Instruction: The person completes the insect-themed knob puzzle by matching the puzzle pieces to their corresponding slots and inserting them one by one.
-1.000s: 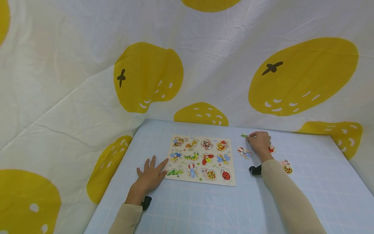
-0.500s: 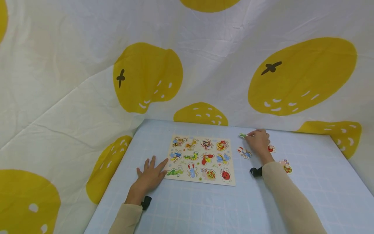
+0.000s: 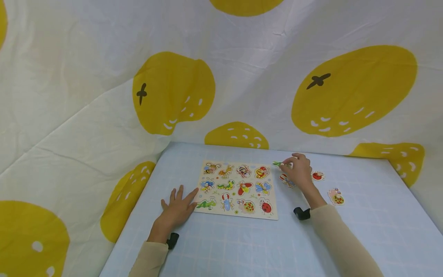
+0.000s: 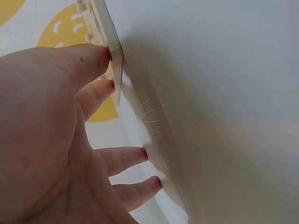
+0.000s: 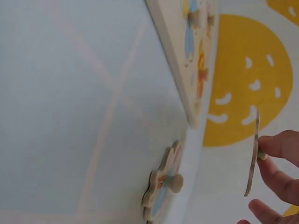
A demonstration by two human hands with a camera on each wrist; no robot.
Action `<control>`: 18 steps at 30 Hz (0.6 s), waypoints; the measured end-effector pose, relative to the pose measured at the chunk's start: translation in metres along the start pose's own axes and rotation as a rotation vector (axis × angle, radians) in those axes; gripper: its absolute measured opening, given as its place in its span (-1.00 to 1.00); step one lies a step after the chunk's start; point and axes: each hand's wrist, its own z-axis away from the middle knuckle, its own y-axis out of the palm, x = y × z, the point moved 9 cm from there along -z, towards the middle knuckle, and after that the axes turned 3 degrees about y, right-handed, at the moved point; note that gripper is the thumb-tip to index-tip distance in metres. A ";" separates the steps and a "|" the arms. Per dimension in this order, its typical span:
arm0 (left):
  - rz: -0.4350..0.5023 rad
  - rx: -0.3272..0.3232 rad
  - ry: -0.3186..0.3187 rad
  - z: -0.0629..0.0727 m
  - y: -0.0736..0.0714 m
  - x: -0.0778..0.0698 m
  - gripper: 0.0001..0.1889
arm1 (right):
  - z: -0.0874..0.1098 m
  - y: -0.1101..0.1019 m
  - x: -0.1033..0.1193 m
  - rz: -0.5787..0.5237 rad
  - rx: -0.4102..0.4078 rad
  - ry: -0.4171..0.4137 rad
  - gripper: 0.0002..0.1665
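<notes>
My right hand [image 3: 299,171] pinches a green grasshopper puzzle piece [image 3: 277,164] near the puzzle board's far right corner. In the right wrist view this thin piece [image 5: 252,163] is edge-on, its small knob between thumb and finger, raised above the table. Below the hand lies a blue and red beetle piece [image 3: 287,181], partly covered by it in the head view. My left hand [image 3: 175,211] rests on the table with fingers spread. Its thumb [image 4: 96,58] and one fingertip touch the left edge of the wooden board [image 3: 274,200], which bears rows of colourful insects.
A ladybug piece [image 3: 318,176] and a snail piece [image 3: 336,196] lie to the right of the right hand. The table has a pale blue checked cloth [image 3: 242,250]. Behind and to the left hangs a white curtain [image 3: 242,77] printed with yellow fruit.
The right hand has carried the grasshopper piece leftward towards the board, passing over part of the beetle piece. The ladybug piece now shows more fully. The left hand has stayed put.
</notes>
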 end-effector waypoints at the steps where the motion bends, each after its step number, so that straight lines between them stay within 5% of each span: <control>1: 0.004 0.003 -0.003 0.000 0.000 0.000 -0.40 | 0.003 0.001 0.004 -0.001 0.002 -0.008 -0.70; 18: -0.002 -0.006 0.005 0.003 -0.002 -0.001 -0.41 | 0.034 0.017 0.048 -0.038 0.036 -0.103 -0.78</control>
